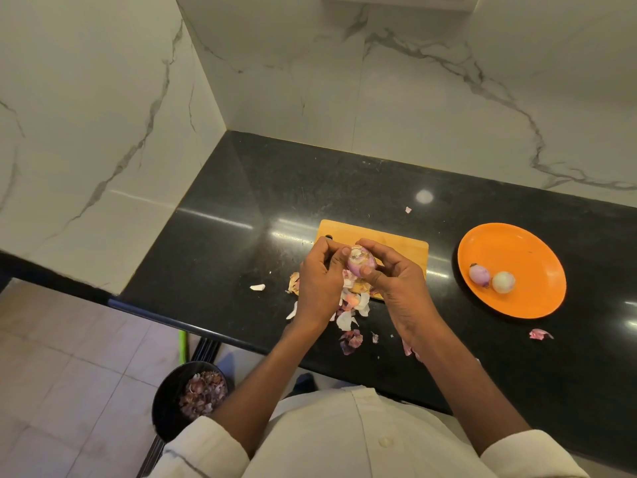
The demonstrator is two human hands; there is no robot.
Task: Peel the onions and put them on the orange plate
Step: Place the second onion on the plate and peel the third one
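A: The person holds the onion (pixel 360 263) at the centre of the frame, above the near edge of the wooden cutting board (pixel 406 248). The right hand (pixel 396 281) has its fingers curled round it, thumb pressed on the purple side. The left hand (pixel 319 281) is curled too, its thumb tip at the papery top, apparently picking at skin.

B: So what could go wrong?

A: The bared flesh looks slick. If the left thumb pulls hard while the right hand's hold is only on that smooth side, the onion could squirt out and roll across the glossy black tabletop (pixel 241 208), perhaps off its lower-left edge toward the floor.

B: And the peel?

A: Loose skins (pixel 351 305) are heaped under the hands and scattered toward the lower centre. More falling scraps could drift off the edge, missing the dark bowl of peels (pixel 193 395) at the lower left.

B: Any risk at the plate?

A: The orange plate (pixel 510 250), at the right, already carries two peeled onions (pixel 491 277) near its lower-left rim. A third dropped carelessly could knock those round ones rolling. Skin left stuck at the root end would also mean an unfinished peel.
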